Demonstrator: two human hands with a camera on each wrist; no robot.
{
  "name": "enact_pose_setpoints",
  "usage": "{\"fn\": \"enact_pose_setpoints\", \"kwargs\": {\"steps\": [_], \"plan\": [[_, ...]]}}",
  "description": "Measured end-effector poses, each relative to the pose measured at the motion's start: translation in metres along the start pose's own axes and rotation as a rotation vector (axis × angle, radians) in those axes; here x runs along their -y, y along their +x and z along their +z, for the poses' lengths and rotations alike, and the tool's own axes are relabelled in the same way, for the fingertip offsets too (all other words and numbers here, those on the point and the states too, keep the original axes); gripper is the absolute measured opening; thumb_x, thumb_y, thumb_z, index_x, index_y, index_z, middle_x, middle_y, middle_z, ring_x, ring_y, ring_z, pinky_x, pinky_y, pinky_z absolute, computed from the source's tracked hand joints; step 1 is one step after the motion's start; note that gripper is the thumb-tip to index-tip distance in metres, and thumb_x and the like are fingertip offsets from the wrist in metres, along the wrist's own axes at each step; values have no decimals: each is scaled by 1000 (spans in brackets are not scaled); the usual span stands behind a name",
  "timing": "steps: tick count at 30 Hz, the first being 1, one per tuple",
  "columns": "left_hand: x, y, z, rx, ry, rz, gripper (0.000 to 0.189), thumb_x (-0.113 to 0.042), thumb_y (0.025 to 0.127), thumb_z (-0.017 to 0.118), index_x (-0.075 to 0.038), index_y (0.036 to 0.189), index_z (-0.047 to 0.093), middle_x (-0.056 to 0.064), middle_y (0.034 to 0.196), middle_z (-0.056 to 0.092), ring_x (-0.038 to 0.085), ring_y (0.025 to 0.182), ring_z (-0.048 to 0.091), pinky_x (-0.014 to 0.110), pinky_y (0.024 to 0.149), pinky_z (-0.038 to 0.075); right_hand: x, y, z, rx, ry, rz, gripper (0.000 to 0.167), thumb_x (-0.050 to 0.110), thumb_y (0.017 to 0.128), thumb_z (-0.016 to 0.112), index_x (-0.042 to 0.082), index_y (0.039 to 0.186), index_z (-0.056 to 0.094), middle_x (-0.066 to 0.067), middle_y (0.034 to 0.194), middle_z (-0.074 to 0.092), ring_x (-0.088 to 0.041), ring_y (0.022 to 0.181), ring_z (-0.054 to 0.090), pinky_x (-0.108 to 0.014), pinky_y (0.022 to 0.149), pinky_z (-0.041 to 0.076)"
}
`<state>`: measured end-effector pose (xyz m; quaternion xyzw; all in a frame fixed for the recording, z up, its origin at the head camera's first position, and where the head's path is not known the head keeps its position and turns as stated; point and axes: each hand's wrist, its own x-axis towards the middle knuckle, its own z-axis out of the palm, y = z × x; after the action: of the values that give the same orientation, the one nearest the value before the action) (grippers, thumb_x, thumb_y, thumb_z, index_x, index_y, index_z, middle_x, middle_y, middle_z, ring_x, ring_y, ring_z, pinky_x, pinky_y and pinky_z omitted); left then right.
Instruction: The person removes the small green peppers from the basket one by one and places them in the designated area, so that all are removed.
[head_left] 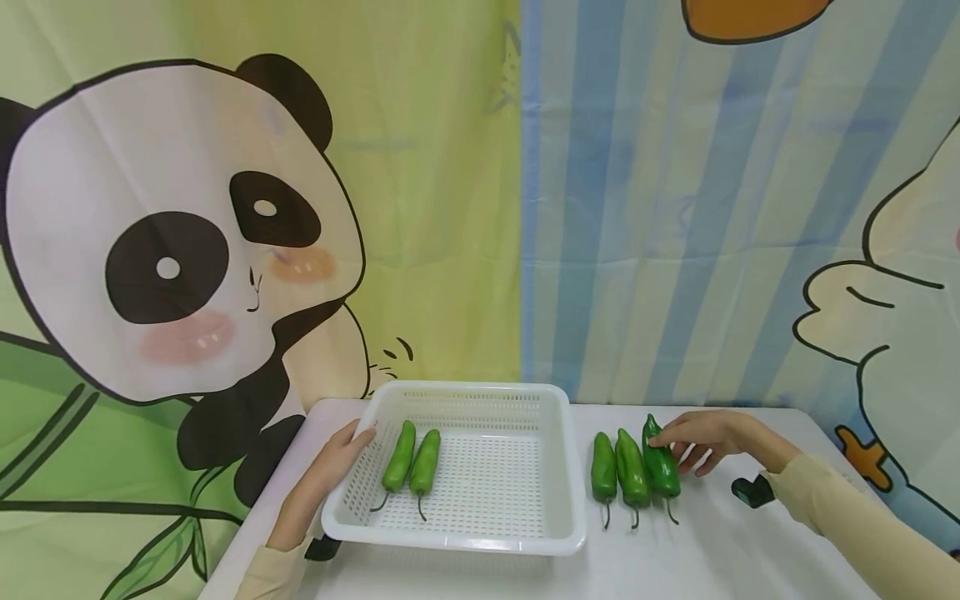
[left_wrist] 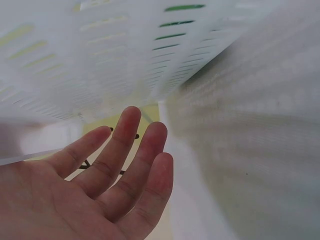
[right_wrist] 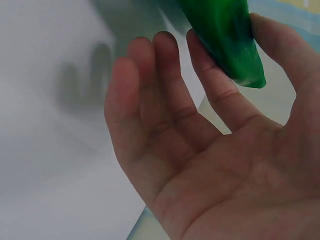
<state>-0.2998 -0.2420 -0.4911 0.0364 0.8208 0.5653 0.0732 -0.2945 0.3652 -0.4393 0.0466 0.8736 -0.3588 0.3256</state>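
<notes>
My right hand (head_left: 708, 437) pinches the rightmost green chili pepper (head_left: 662, 462) between thumb and index finger near its tip. In the right wrist view the other fingers (right_wrist: 122, 95) are spread loosely beside that pepper (right_wrist: 227, 40). Two more green peppers (head_left: 632, 471) lie just left of it on the table, stems toward me. My left hand (head_left: 337, 458) rests at the left rim of a white plastic basket (head_left: 555, 533). Its fingers (left_wrist: 132, 170) extend loosely outside the slotted wall in the left wrist view; the thumb is hidden there. Inside the basket, two green peppers (head_left: 412, 458) lie side by side.
A white table (head_left: 720, 550) carries the basket and the loose peppers. Behind its far edge hangs a printed curtain (head_left: 442, 208) with a panda on the left and blue stripes on the right. Dark straps sit at both wrists.
</notes>
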Motion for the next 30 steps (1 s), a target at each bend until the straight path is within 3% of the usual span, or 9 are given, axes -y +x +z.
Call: {"fn": "enact_pose_setpoints", "kwargs": {"steps": [15, 30], "plan": [[0, -1, 0, 9, -16, -5, 55, -39, 109, 41, -11, 155, 33, 30, 141, 54, 37, 100, 73, 45, 72, 65, -10, 14, 8, -25, -53, 51, 41, 45, 94, 67, 8, 112, 65, -10, 88, 66, -21, 76, 66, -37, 68, 60], [-2, -4, 0, 3, -5, -10, 56, -41, 108, 42, -13, 156, 33, 29, 139, 56, 35, 97, 74, 44, 70, 65, -5, 17, 14, -49, -118, 67, 43, 46, 94, 66, 5, 107, 66, -12, 89, 69, -21, 75, 67, -38, 69, 62]]}}
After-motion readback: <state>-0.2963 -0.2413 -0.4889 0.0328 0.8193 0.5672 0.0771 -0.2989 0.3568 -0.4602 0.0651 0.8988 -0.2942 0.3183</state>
